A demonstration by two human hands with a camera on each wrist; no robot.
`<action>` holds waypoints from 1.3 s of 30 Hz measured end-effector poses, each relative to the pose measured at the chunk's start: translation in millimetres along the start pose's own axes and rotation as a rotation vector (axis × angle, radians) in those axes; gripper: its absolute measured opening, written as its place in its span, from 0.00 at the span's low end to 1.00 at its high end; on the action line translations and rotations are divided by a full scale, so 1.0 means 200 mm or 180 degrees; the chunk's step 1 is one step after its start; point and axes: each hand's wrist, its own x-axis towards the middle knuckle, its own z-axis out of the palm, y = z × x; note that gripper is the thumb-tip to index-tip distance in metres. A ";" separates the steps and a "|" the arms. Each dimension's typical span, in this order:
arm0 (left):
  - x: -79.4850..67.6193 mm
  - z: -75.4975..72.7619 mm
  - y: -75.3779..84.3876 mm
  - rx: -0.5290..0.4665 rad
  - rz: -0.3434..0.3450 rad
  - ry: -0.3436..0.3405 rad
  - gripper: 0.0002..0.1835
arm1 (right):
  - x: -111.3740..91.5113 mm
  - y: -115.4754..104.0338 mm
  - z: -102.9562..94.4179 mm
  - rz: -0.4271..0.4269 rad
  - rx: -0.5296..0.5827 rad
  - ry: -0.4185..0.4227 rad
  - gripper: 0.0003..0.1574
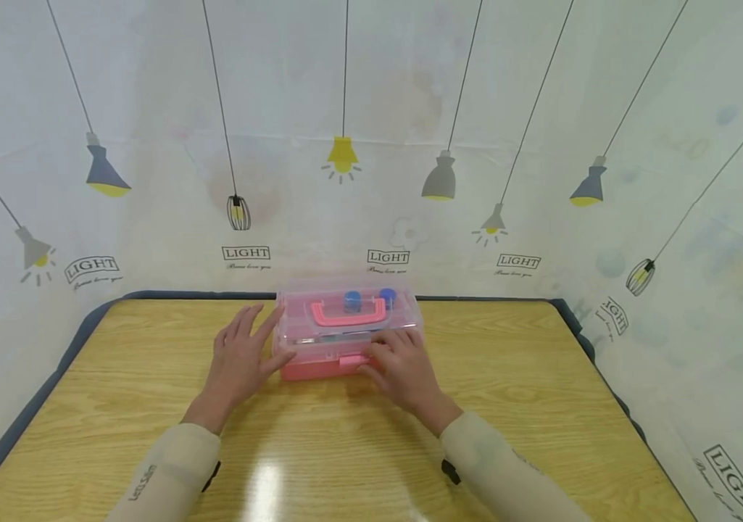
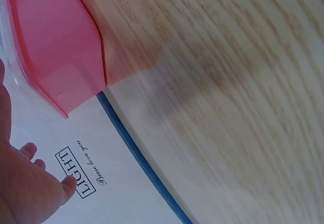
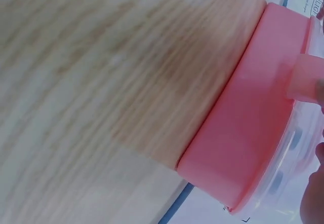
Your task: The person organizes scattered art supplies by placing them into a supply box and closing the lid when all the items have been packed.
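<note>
A pink plastic storage box [image 1: 309,371] with a clear lid [image 1: 293,332] stands near the back of the table. On the lid is a pink carrying handle [image 1: 348,319], and a pink latch [image 1: 351,362] sits at the front. My left hand [image 1: 238,362] rests against the box's left side, fingers spread and thumb at the front corner. My right hand [image 1: 405,368] is at the front, its bent fingers and thumb gripping the right end of the latch; the fingertips are partly hidden. Through the lid show two blue round objects, one a blue cap [image 1: 352,301].
The wooden table [image 1: 345,449] has a dark blue edge [image 1: 175,295] along its back and sides. Behind it hangs a white cloth [image 1: 306,94] printed with lamps and lettering, close behind the box.
</note>
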 end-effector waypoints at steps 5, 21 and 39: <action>0.00 0.00 0.00 -0.0011 -0.0014 -0.0002 0.45 | 0.03 0.01 0.00 0.0089 -0.0015 -0.0007 0.17; 0.00 0.00 0.00 -0.0019 -0.0058 -0.0036 0.45 | 0.05 0.00 0.01 0.0279 -0.0085 -0.0012 0.18; 0.00 -0.01 0.02 -0.0039 0.0006 0.0010 0.44 | 0.06 0.01 0.01 0.0407 -0.0160 -0.0164 0.17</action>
